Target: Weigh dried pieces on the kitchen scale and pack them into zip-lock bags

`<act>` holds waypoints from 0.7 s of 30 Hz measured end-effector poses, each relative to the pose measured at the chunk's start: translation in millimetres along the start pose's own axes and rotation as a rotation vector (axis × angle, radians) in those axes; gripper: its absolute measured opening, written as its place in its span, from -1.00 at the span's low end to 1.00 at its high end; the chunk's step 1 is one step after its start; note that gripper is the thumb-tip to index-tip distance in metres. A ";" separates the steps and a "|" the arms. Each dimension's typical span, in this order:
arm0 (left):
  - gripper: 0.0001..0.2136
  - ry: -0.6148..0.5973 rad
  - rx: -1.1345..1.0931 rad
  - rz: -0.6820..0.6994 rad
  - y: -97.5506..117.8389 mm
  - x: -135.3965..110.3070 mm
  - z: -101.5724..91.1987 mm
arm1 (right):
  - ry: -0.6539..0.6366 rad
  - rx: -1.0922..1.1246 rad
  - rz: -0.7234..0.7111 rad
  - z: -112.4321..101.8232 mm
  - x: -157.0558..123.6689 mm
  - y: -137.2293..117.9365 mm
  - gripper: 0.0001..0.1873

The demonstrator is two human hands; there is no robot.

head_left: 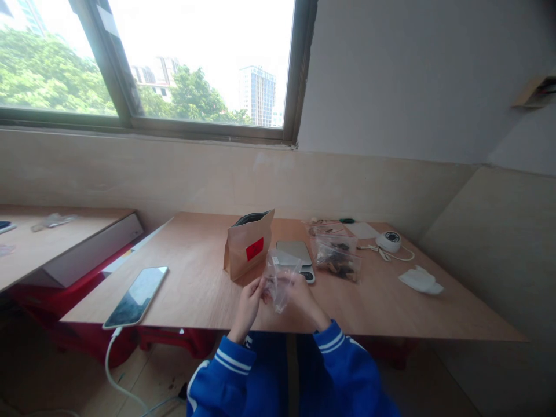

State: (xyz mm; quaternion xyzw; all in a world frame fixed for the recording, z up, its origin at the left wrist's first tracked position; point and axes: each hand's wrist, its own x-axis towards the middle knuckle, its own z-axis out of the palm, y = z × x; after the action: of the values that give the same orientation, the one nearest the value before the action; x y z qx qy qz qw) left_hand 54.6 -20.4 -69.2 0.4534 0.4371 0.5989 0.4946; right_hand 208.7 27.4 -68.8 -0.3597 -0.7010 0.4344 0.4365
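My left hand (249, 307) and my right hand (304, 296) pinch the top of a small clear plastic bag (278, 284) between them, just above the table's near edge. Its contents are hard to make out. Directly behind my hands sits a flat digital kitchen scale (294, 253), partly hidden by the bag. A kraft paper pouch with a red label (248, 246) stands to the left of the scale. To its right lies a clear zip bag of dark dried pieces (337, 262).
The wooden tabletop (195, 289) also holds a tablet (135, 296) with a white cable hanging off the near edge, a white corded device (388, 241), crumpled white tissue (420, 280) and a green-handled tool (346, 220). A second table (56, 243) stands at left, below a window (195, 63).
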 end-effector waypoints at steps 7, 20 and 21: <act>-0.63 -0.005 -0.022 -0.052 8.1 0.3 -3.1 | 0.089 0.101 0.083 3.3 0.1 7.1 -0.68; -0.67 0.047 0.071 -0.007 -20.8 3.5 -11.8 | -0.051 0.048 0.026 12.8 5.5 -0.5 -0.76; -0.67 0.046 0.075 -0.003 -20.9 3.2 -12.2 | -0.037 0.028 0.029 13.3 6.2 0.2 -0.77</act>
State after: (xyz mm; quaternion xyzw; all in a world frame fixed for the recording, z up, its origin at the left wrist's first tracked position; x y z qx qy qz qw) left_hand 46.4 -15.5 -91.7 0.4571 0.4710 0.5916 0.4681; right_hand 194.2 29.0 -70.3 -0.3557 -0.6975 0.4570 0.4220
